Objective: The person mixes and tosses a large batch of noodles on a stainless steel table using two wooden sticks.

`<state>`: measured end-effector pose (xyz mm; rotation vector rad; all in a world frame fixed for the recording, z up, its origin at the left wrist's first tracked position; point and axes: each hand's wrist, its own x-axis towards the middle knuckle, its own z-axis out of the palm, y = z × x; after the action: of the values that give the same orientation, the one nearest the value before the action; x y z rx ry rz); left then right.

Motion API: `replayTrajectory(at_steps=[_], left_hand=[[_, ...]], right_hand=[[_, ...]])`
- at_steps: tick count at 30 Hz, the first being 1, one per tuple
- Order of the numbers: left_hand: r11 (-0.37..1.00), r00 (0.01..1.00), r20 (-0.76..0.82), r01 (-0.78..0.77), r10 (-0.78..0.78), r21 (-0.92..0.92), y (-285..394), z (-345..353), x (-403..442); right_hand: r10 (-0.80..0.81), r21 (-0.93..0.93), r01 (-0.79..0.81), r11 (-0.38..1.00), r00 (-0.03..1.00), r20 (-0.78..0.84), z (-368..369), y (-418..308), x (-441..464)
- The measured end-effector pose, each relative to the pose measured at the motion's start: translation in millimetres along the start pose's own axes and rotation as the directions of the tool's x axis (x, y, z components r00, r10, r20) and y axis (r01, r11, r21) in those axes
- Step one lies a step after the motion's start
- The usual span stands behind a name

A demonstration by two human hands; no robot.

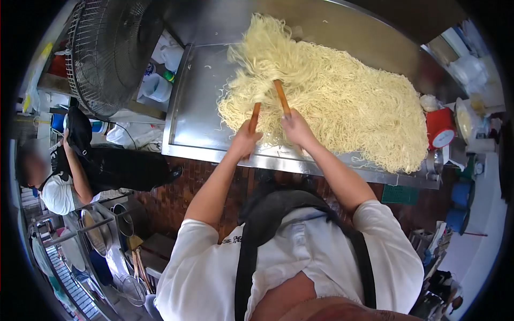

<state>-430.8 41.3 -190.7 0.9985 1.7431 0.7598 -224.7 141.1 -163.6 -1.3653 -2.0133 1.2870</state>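
Note:
A big heap of pale yellow noodles [353, 107] spreads over a steel worktable [198, 96]. My left hand [246, 141] is closed round a brown wooden stick [255, 113] at the heap's near left edge. Just to the right, my right hand [297, 128] grips a second wooden stick [281, 96]. Both sticks point away from me, and their far ends are hidden in the noodles. Beyond them, a clump of noodles [267, 40] looks blurred and lifted above the rest.
A large wire-guarded fan [110, 53] stands at the left of the table. Another person [61, 187] in a white top and dark apron is at the left. A red scale-like device [441, 128] sits by the table's right end. Racks with pans and strainers [131, 289] stand lower left.

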Motion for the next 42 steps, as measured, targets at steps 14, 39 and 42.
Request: replayTrajectory(at_steps=[14,39,42], left_hand=[[0.937,0.991,-0.018,0.131,-0.133,0.322,-48.0,-107.5,-178.8],[0.994,0.996,-0.087,-0.005,-0.005,-0.112,96.4,-82.9,-66.6],[0.975,0.973,-0.060,0.222,-0.222,-0.009,30.8,-117.6,-143.1]], right_hand=[[0.193,-0.462,-0.118,0.879,0.974,0.117,-196.7,68.6,-151.8],[-0.135,-0.186,0.125,0.975,0.990,-0.045,-153.3,-61.7,-27.6],[0.161,-0.439,-0.129,0.889,0.986,0.036,-224.8,-20.7,-95.2]])
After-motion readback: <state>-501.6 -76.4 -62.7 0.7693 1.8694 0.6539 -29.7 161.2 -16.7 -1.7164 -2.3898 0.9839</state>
